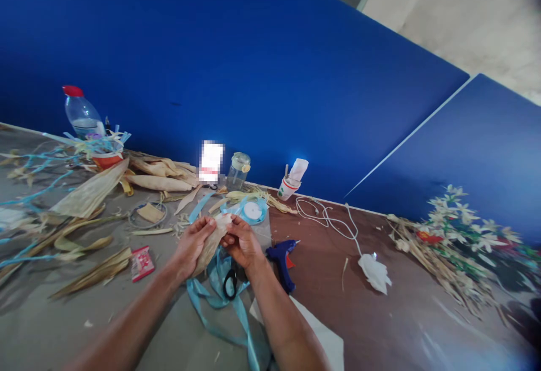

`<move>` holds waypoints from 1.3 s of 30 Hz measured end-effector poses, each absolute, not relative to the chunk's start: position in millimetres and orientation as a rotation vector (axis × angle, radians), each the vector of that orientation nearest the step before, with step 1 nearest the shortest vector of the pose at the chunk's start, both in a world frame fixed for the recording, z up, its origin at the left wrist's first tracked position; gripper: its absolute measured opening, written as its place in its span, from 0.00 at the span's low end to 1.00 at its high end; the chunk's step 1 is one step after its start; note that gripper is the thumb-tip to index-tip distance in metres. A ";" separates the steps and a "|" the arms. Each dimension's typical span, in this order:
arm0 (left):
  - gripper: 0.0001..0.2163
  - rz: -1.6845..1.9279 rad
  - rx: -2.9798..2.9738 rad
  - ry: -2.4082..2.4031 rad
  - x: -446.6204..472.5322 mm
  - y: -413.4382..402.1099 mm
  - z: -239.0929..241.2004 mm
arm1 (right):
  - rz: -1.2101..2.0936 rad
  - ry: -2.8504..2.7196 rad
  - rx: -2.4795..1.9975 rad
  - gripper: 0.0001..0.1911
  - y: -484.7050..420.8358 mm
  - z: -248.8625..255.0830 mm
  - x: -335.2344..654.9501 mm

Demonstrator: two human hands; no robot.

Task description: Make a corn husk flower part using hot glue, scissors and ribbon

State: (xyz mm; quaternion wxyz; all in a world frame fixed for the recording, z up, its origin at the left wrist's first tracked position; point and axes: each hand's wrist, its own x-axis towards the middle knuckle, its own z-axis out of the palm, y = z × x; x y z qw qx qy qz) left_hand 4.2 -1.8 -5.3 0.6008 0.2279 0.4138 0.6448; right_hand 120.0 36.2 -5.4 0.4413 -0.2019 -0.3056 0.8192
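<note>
A pale dried corn husk piece (213,240) is pinched between both hands above the table. My left hand (192,244) grips its left side with fingers curled round it. My right hand (240,242) pinches its upper right edge. Light blue ribbon (220,297) trails on the table below the hands, with black-handled scissors (230,283) lying on it. A blue glue gun (282,258) lies just right of my right wrist. A spool of blue ribbon (253,211) sits just beyond the hands.
Dried husks (91,193) cover the table's left side beside a plastic bottle (81,114), a glass jar (238,171), a paper cup (289,186) and a small red packet (141,263). A white cord (321,216) and husk flowers (448,235) lie right. A blue partition (253,78) stands behind.
</note>
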 end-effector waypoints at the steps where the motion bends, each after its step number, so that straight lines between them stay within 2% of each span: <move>1: 0.13 1.502 0.509 0.956 3.9 -1.6 -5.0 | 2.039 -0.765 -0.495 0.17 36.1 -5.4 120.4; 8: 0.11 1.531 0.436 0.963 3.3 -0.7 -2.9 | 2.064 -0.775 -0.482 0.17 35.2 -5.9 121.6; 17: 0.13 1.528 0.466 0.968 0.3 0.5 -5.4 | 2.110 -0.798 -0.551 0.15 34.0 -8.6 123.3; 23: 0.15 1.554 0.596 1.081 0.6 2.0 -8.9 | 1.884 -0.962 -0.829 0.14 27.4 -15.4 110.8; 29: 0.16 1.605 0.429 1.032 0.5 1.9 -5.8 | 1.931 -0.829 -0.709 0.13 27.9 -12.1 111.0; 39: 0.14 1.587 0.347 0.908 -1.2 2.3 -5.3 | 1.832 -0.838 -0.728 0.12 28.9 -19.8 111.3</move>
